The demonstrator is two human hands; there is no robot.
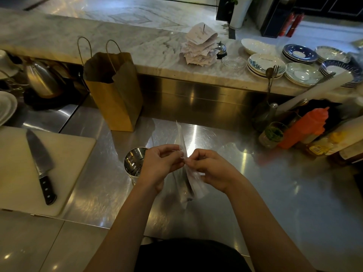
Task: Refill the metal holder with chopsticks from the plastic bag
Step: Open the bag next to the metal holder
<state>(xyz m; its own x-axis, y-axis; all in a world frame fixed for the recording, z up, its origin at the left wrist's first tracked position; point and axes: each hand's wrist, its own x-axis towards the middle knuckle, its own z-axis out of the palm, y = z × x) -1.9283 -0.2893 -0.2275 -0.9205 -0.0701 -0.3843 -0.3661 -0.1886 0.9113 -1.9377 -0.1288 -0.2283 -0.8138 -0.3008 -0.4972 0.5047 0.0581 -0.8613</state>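
Observation:
A clear plastic bag (193, 185) with dark chopsticks inside hangs above the steel counter, held upright between both hands. My left hand (157, 165) pinches the bag's upper part from the left. My right hand (212, 169) pinches the same spot from the right, fingertips almost touching. A flap of the bag sticks up above the hands. The metal holder (132, 161), a perforated steel cup, stands on the counter just left of my left hand and looks empty; my wrist hides its right side.
A brown paper bag (115, 91) stands behind the holder. A white cutting board (64, 160) with a large knife (40, 163) lies at the left. Sauce bottles (306, 126) and jars crowd the right. Plates (265, 64) and receipts (200, 46) sit on the marble ledge.

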